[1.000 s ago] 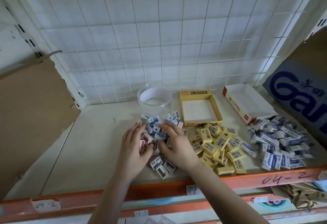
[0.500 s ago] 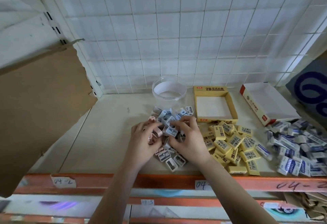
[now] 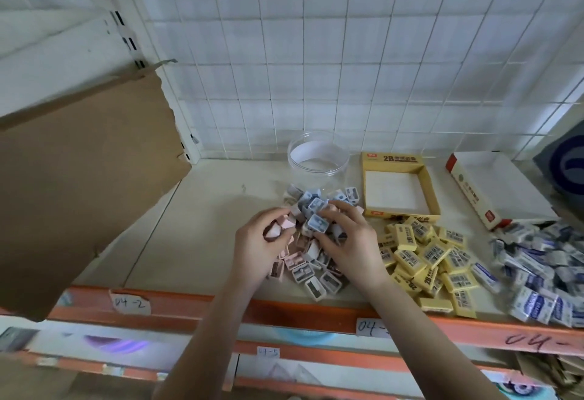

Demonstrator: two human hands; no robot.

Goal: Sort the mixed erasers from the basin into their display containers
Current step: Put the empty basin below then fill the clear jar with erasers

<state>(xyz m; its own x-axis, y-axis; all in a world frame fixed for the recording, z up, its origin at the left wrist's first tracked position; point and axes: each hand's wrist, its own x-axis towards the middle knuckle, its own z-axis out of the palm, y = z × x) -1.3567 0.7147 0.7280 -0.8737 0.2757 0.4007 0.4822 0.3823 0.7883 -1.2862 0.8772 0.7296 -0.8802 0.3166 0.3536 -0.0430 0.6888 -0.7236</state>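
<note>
Left hand (image 3: pixel 259 241), now lifted off the pink-and-grey eraser heap (image 3: pixel 313 268) on the shelf (image 3: pixel 205 225), is pinching pale pink block erasers (image 3: pixel 286 225); right hand (image 3: pixel 350 238) is curling round a blue-grey block eraser (image 3: pixel 317 222). Both are likely heading for the clear round plastic jar (image 3: pixel 319 159) just behind; yellow wrapped erasers (image 3: pixel 426 254) are crowding the right.

Jar (image 3: pixel 316 178) behind pile (image 3: pixel 303 273), perhaps touching; box (image 3: pixel 392 159) right

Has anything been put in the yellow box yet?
No, the yellow box shows only its bare white floor, and the yellow erasers lie piled on the shelf before it.
</note>
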